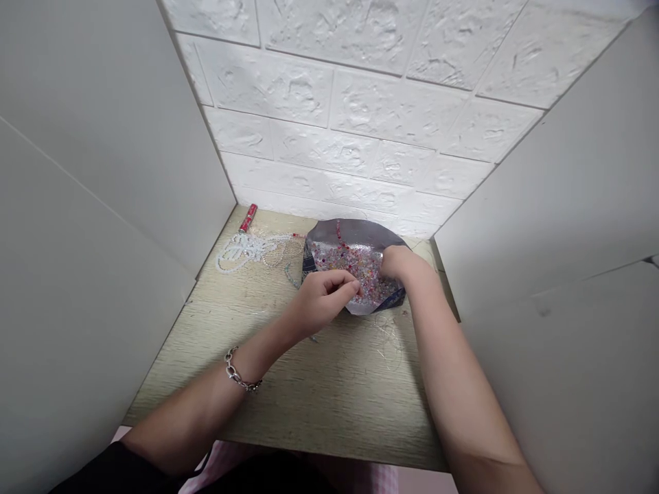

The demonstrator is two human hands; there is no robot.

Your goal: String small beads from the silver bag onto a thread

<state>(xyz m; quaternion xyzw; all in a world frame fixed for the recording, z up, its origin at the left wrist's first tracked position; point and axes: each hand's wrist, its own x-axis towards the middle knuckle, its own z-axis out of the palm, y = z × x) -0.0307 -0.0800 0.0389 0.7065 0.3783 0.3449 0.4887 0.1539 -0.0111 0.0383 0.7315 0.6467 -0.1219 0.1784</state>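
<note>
A grey, silvery bag (378,235), laid wide, holds a heap of small loose beads (337,261) in pink, red, clear and other colours. Over its front left edge is my left hand (327,295), thumb and forefinger pinched together; what lies between them is too small to make out. My right hand (399,264) reaches in at the bag's right side with curled fingers, and its fingertips are mostly hidden. A short row of red beads (338,230) runs down the bag's back inner wall.
Left of the bag, strands of pale beads (244,248) lie in a tangle beside a red patterned tube (248,217). Fine clear thread (388,339) curls in front of the bag. A white brick-pattern wall (329,158) and grey side panels enclose the wooden table (309,391).
</note>
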